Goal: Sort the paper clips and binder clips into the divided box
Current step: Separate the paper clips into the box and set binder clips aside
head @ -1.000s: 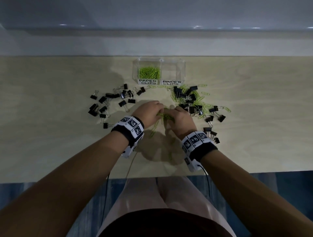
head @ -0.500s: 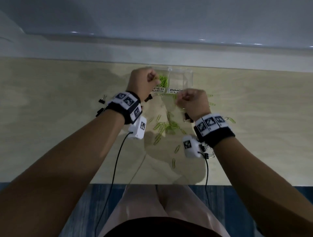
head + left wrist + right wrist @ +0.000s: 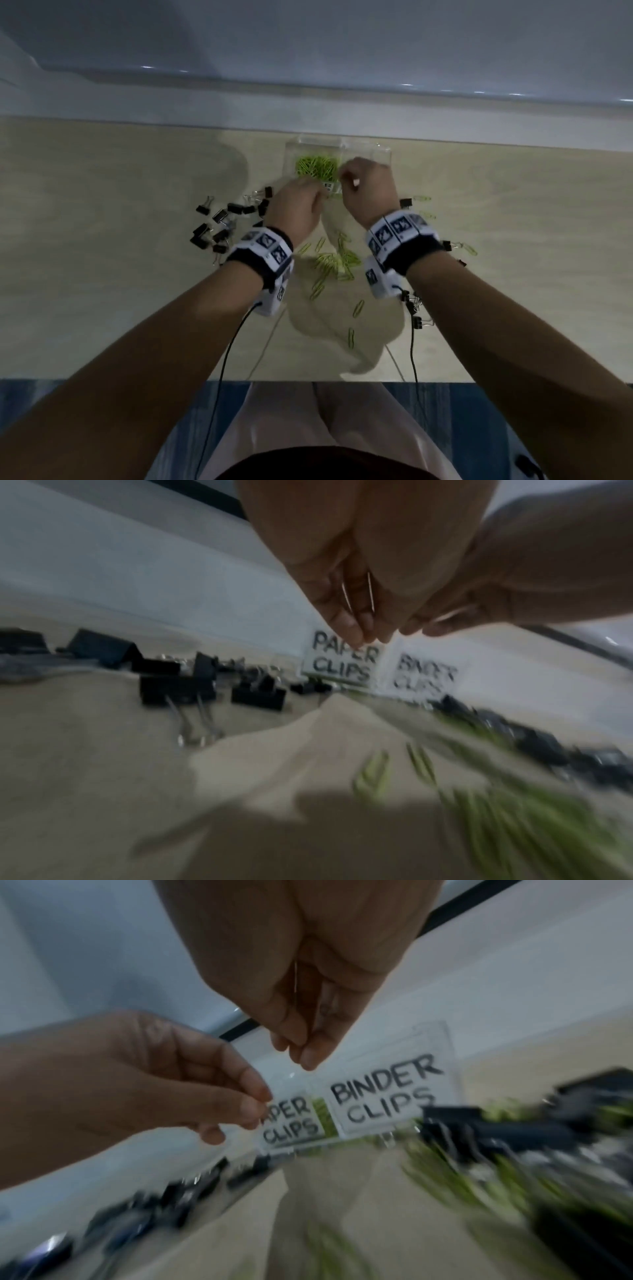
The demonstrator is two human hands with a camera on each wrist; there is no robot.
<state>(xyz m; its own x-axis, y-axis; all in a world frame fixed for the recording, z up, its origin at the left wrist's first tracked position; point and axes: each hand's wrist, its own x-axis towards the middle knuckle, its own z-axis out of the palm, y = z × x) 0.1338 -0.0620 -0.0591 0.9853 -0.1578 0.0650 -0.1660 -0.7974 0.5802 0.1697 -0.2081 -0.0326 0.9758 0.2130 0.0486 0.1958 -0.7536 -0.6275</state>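
Note:
The clear divided box [image 3: 383, 150] stands at the table's far edge, labelled PAPER CLIPS [image 3: 342, 660] and BINDER CLIPS [image 3: 387, 1096]. Green paper clips [image 3: 317, 166] lie in its left compartment. My left hand [image 3: 298, 205] hovers just before the box front with its fingers bunched, and a thin wire glints between them in the left wrist view. My right hand [image 3: 359, 181] hangs over the box near the divider, fingertips pinched downward around a thin wire. Both wrist views are blurred. Loose paper clips [image 3: 337, 262] lie on the table between my wrists.
Several black binder clips [image 3: 222, 221] lie scattered left of my left wrist. More binder clips [image 3: 416, 308] sit under and beside my right wrist, with a few green clips [image 3: 467, 248] further right. The table's near edge [image 3: 308, 380] is close to my lap.
Both hands rose from the loose pile toward the box. The left hand went over the paper clip compartment and has drawn back to its front; the right hand has moved over the box.

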